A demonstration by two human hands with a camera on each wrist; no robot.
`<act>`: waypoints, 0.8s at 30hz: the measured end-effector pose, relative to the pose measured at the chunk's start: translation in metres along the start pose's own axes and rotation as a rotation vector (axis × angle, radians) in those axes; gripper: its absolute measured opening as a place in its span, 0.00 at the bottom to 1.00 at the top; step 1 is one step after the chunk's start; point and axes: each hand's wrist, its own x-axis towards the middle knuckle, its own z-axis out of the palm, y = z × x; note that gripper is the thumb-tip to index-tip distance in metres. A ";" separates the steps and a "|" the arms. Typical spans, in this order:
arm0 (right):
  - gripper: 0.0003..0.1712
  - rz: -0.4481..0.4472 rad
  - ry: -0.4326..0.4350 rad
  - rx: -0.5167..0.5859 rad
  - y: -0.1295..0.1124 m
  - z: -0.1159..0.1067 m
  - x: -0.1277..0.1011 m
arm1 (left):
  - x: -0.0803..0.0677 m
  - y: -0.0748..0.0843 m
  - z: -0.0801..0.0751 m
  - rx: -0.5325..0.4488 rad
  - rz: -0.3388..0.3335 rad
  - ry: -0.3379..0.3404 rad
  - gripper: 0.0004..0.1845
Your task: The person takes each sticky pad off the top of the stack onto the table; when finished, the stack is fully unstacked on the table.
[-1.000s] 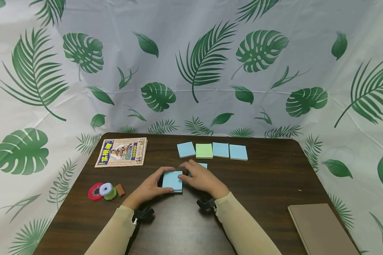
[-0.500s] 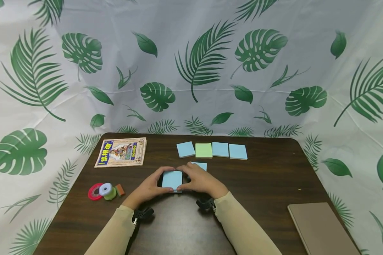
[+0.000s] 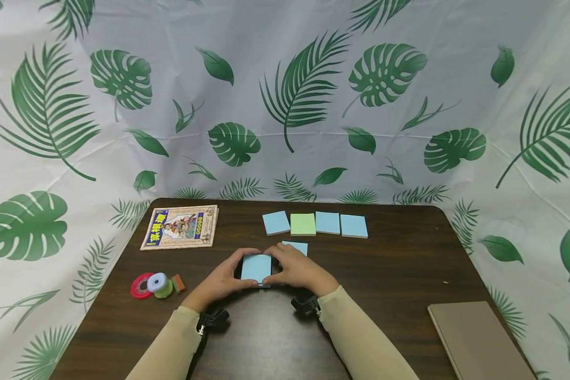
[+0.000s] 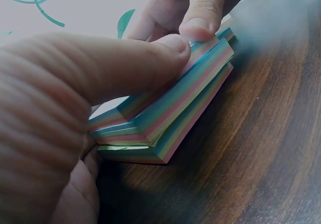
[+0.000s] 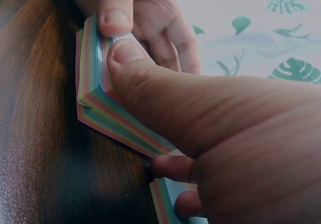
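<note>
Pale-blue-topped sticky note pads [image 3: 256, 268] lie stacked on the table between both hands. Pastel stripes of blue, green, yellow and pink run along their sides in the left wrist view, where a narrow gap parts the upper layers [image 4: 185, 98] from the bottom one. My left hand [image 3: 222, 277] grips the stack's left side, thumb on the near side. From the right, my right hand [image 3: 300, 270] grips it likewise, the two thumbs close together. Behind the right hand, partly hidden, is another blue sticky note pad [image 3: 299, 247]; its striped edge also shows in the right wrist view.
Three blue pads and one green pad [image 3: 303, 225] form a row at the back. An illustrated booklet [image 3: 179, 227] lies back left. Nearer are a red ring [image 3: 140, 285], a blue-and-green spool [image 3: 159, 285] and an orange block [image 3: 178, 283]. A brown notebook [image 3: 477, 338] lies front right.
My right hand has moved slightly left and closed on the stack, its thumb shifting from the right edge to the near side. My left hand has kept its hold.
</note>
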 end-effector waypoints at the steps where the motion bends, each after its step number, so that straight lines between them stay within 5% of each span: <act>1: 0.42 0.002 -0.002 0.002 0.000 0.000 0.000 | 0.000 0.000 0.000 0.002 -0.001 0.001 0.42; 16: 0.42 0.022 -0.017 0.094 0.001 -0.002 0.000 | -0.001 0.006 0.000 0.040 0.004 0.014 0.45; 24: 0.42 0.091 -0.021 0.229 0.002 -0.004 -0.002 | -0.001 0.006 0.000 0.044 -0.017 0.022 0.49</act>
